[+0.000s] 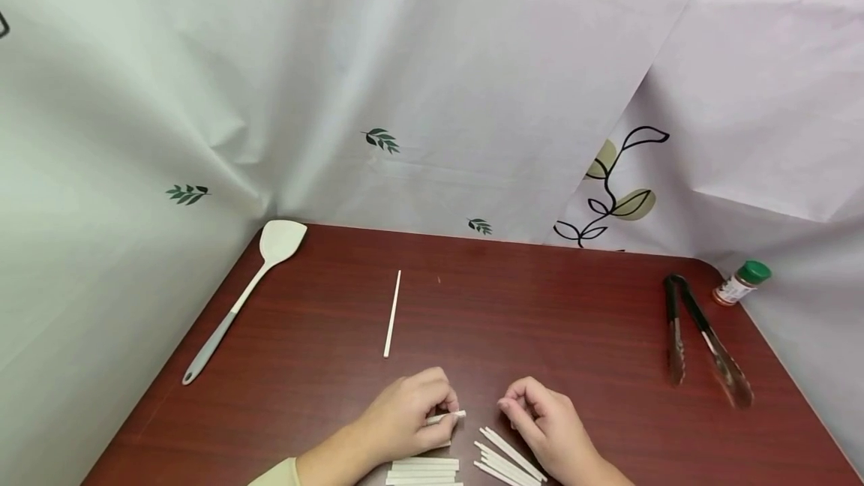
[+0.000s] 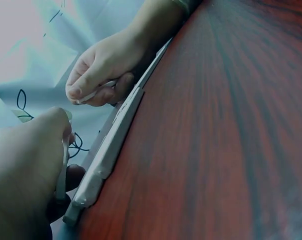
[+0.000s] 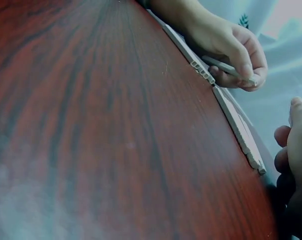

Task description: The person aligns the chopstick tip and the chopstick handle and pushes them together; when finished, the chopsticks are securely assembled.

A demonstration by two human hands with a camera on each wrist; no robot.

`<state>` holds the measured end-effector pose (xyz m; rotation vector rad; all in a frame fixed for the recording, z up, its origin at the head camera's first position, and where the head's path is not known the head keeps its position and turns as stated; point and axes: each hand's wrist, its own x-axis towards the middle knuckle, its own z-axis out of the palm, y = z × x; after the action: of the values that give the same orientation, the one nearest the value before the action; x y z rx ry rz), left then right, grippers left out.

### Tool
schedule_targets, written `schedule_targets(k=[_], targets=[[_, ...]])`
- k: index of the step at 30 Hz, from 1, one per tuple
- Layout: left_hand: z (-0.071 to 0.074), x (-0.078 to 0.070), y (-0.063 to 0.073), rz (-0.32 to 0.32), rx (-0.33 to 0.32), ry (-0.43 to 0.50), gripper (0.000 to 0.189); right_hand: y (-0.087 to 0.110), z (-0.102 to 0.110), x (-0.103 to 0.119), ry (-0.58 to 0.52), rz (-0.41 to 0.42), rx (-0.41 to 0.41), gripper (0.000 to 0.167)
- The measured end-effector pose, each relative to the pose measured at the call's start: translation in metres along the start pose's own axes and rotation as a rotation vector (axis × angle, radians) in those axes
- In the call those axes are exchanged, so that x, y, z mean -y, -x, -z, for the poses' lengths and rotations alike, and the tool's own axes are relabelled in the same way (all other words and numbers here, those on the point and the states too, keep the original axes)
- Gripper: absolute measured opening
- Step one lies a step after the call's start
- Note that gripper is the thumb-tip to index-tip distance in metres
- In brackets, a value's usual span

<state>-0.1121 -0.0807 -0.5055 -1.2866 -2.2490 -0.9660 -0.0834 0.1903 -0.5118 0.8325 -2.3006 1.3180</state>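
Note:
Low in the head view, my left hand [image 1: 412,418] pinches a short white stick [image 1: 443,418] between thumb and fingers; the right wrist view shows that stick [image 3: 228,69] clearly. My right hand [image 1: 547,426] is a little to the right, its fingers curled in toward the thumb. In the left wrist view, a thin white stick [image 2: 98,91] shows between the thumb and fingers of the right hand [image 2: 103,70]; from the head it is hidden. A row of white sticks [image 1: 424,472] lies side by side below my left hand. Several loose sticks [image 1: 506,460] fan out beside my right hand.
A longer white stick [image 1: 392,313] lies farther back on the dark red table [image 1: 526,306]. The white spatula [image 1: 243,295] rests along the left edge. At the right are black-handled metal tongs [image 1: 705,336] and a green-capped jar [image 1: 741,283]. White patterned cloth [image 1: 432,96] hangs behind.

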Motion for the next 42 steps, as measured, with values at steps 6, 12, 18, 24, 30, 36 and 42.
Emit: schedule_targets(k=[6, 12, 18, 24, 30, 36, 42], targets=[[-0.001, -0.002, 0.000, 0.053, 0.059, 0.020, 0.014, 0.000, 0.001, -0.001, -0.012, -0.011, 0.023, 0.020], [-0.002, -0.003, -0.001, 0.104, 0.073, 0.013, 0.008, 0.000, 0.004, 0.000, -0.061, 0.058, 0.037, 0.036], [-0.003, -0.003, 0.000, 0.123, 0.058, 0.033, 0.012, -0.001, 0.002, -0.001, -0.009, 0.017, -0.017, 0.032], [-0.004, -0.001, 0.000, 0.096, 0.064, 0.078, 0.009, -0.004, -0.002, -0.007, -0.038, 0.154, -0.010, 0.035], [-0.004, 0.001, 0.000, 0.003, 0.040, 0.092, 0.007, -0.005, -0.003, -0.010, -0.126, 0.308, 0.067, 0.025], [-0.003, 0.002, 0.000, -0.036, 0.038, 0.106, 0.014, -0.009, -0.002, -0.005, -0.111, 0.406, 0.108, 0.018], [-0.004, 0.000, -0.003, -0.067, 0.016, 0.119, 0.015, -0.011, -0.001, -0.001, -0.110, 0.383, 0.109, 0.019]])
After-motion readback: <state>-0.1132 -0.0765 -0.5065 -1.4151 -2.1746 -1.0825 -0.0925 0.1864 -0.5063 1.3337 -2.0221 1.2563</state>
